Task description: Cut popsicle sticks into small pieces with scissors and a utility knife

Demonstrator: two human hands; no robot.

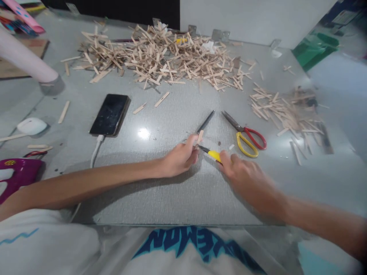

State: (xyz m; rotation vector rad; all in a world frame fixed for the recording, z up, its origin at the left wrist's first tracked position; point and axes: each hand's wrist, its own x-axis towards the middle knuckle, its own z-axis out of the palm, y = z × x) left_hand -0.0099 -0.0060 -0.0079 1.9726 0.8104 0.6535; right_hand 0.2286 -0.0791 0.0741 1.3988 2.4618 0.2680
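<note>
My left hand pinches a short piece of wooden craft stick between thumb and fingers, over the middle of the table. In my right hand is a yellow-handled tool with a narrow dark metal head. Its tip meets the lower end of the stick at my left fingertips; its exact kind is hard to make out. Just beyond my left hand lies a dark pen-like object. Scissors with one red and one yellow handle loop rest slightly open beyond my right hand.
A large heap of cut craft sticks spreads along the back, with a smaller pile at right. A phone on a white cable, a white mouse and a purple glue gun are on the left. A green bin stands far right.
</note>
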